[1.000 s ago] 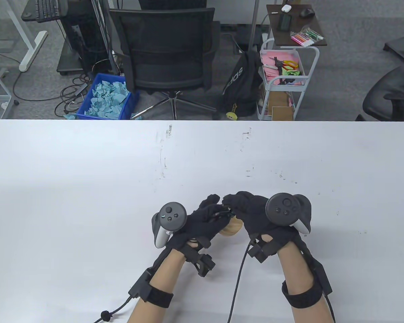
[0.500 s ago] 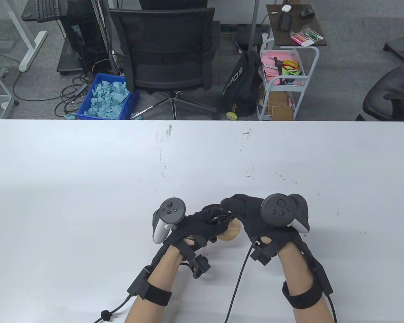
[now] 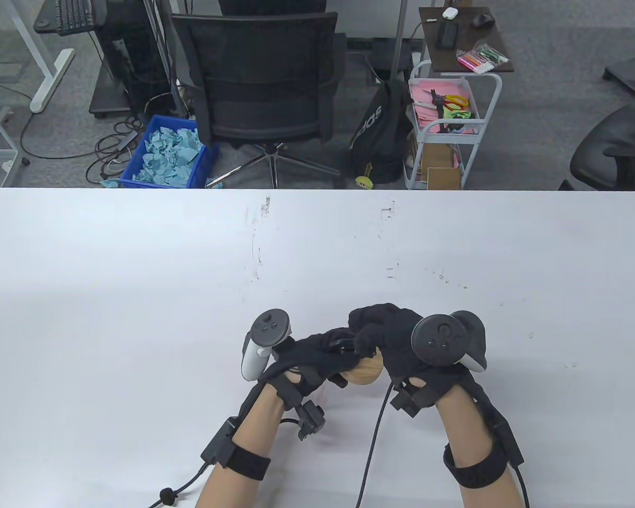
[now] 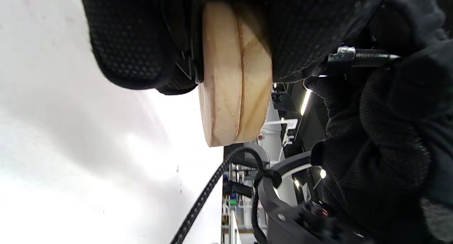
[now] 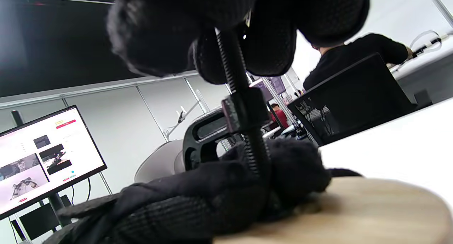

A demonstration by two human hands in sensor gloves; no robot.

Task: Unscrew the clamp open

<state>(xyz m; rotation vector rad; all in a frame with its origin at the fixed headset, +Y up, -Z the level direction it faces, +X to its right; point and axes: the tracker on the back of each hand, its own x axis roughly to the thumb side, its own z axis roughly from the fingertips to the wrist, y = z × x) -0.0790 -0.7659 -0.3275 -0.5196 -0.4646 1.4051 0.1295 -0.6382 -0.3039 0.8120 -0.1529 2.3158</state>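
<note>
Table view: the white table [image 3: 137,275] carries both gloved hands close together near its front edge. Between them lies a round wooden disc [image 3: 364,370], partly covered. The left hand [image 3: 317,360] lies over the disc's left side, fingers wrapped on the black clamp [image 3: 343,345] seated on the disc. The right hand [image 3: 389,338] sits just right of the disc, its fingers curled down onto the clamp's top.

Left wrist view: the wooden disc [image 4: 233,77] appears edge-on, held clear of the table surface [image 4: 88,166]. Left-hand fingers [image 4: 131,42] grip the disc from above, closed around it. To the disc's right, the right hand [image 4: 389,131] closes on a thin metal bar [image 4: 361,56].

Right wrist view: the clamp's threaded screw [image 5: 240,106] stands nearly upright above the disc [image 5: 354,212], passing through the black clamp frame [image 5: 226,131]. Right-hand fingertips [image 5: 272,42] pinch the screw's top end. The left hand [image 5: 198,198] rests on the disc, around the screw's base.
</note>
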